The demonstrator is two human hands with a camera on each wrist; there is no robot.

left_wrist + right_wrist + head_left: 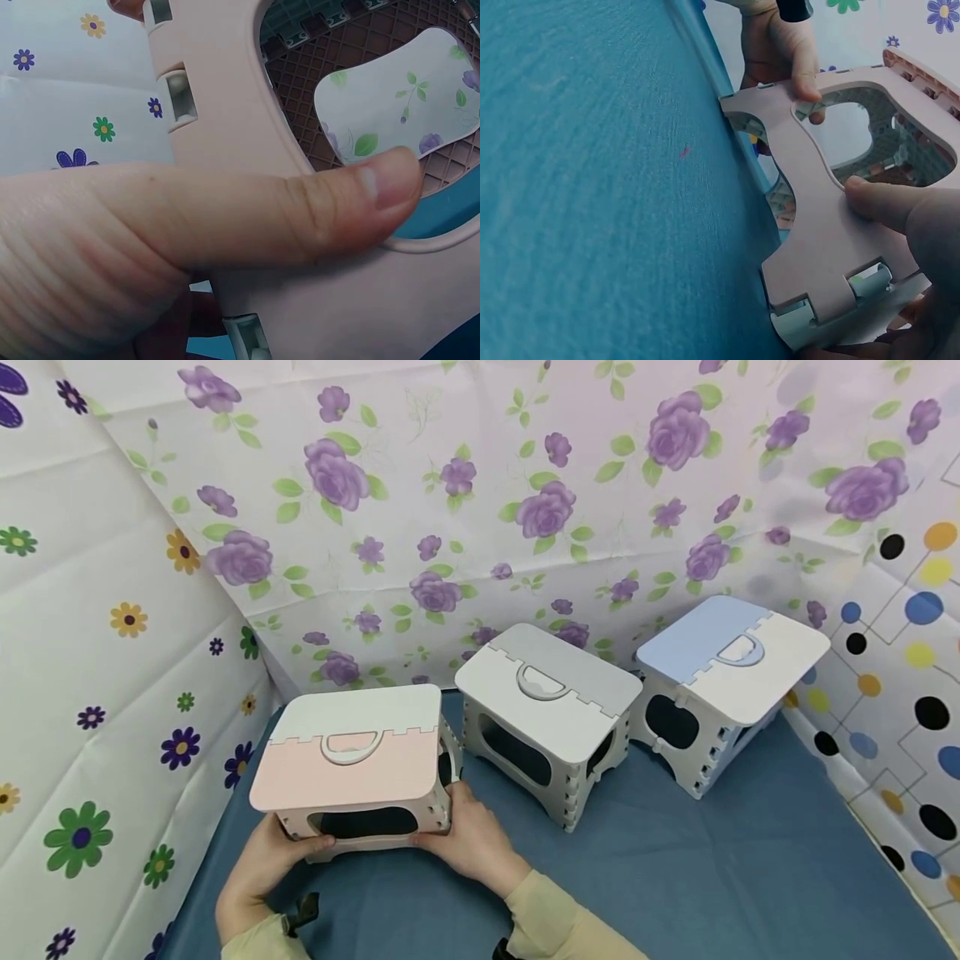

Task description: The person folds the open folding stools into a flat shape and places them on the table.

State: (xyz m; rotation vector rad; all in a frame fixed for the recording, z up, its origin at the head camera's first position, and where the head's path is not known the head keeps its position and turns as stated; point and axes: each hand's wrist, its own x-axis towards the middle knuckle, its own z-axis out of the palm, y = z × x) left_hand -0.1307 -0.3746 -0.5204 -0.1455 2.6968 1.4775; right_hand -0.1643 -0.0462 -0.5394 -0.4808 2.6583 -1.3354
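Observation:
A folding step stool (352,777) with a pink and white top and a pink handle stands unfolded at the left of the blue cloth. My left hand (258,868) grips its left end, the thumb (352,199) lying across the pink front panel (225,90) beside the oval opening. At the right end my right hand (476,839) holds the stool too, its thumb (877,199) on the front panel below the opening, fingers round the side. Whether the feet all touch the cloth, I cannot tell.
A grey and white folding stool (547,685) stands close to the right of the pink one. Beyond it is a blue and white stool (731,660). Flowered sheets (480,527) hang behind and at the left, a dotted sheet (900,693) at the right. Blue cloth (675,877) covers the table.

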